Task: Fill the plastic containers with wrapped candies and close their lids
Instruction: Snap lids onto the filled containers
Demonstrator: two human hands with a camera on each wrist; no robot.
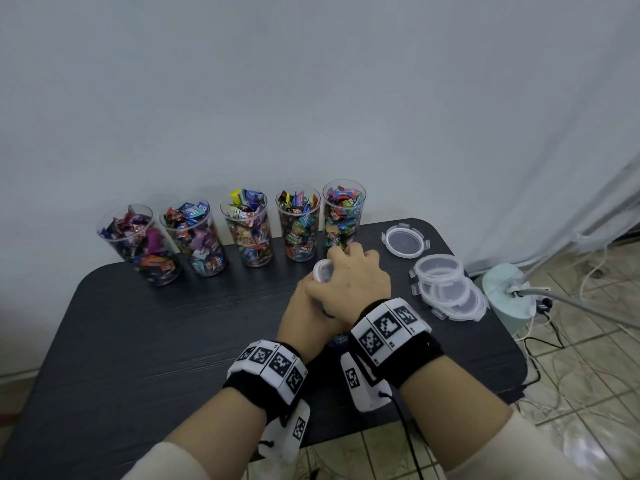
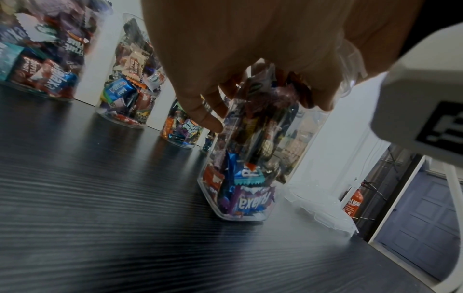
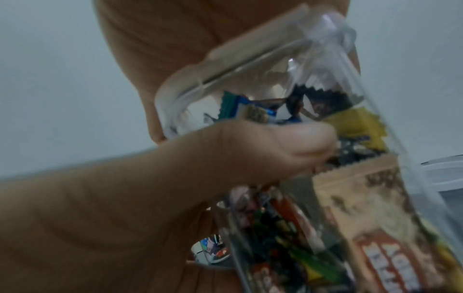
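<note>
On my left, five open containers (image 1: 239, 233) of candies line the tabletop's (image 1: 156, 341) back edge. At centre, my left hand (image 1: 304, 320) grips the sixth container (image 2: 250, 158), standing on the tabletop, while my right hand's (image 1: 349, 282) fingers (image 3: 288, 142) clamp its lid (image 1: 323, 270). I judge this the lid-closing step; next, press the tabs. Spare lids (image 1: 446, 289) lie right.

In the head view both hands cover the container (image 1: 323, 270) beneath them except a sliver of lid; the right wrist view of it is motion-blurred.
</note>
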